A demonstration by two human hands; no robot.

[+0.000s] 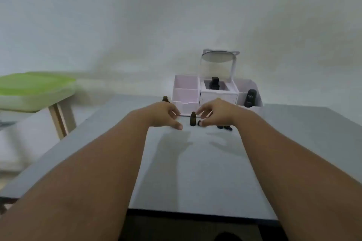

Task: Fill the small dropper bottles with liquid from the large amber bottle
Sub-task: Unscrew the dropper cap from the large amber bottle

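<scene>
A small amber dropper bottle (193,118) stands upright and uncapped on the grey table (195,172), between my two hands. My left hand (164,114) hovers just left of it, fingers apart, holding nothing. My right hand (215,112) is just right of it, fingers curled, its thumb touching a small dark cap (199,123) beside the bottle; whether it grips the cap is unclear. More small dark pieces (225,127) lie under my right wrist. Another amber bottle (165,99) peeks out behind my left hand, mostly hidden.
A pale pink organiser (186,92) with a round mirror (218,56) stands at the table's far edge, holding a black bottle (214,83) and a dark tube (250,98). A green-topped stool (35,90) stands left of the table. The table's near edge runs below my forearms.
</scene>
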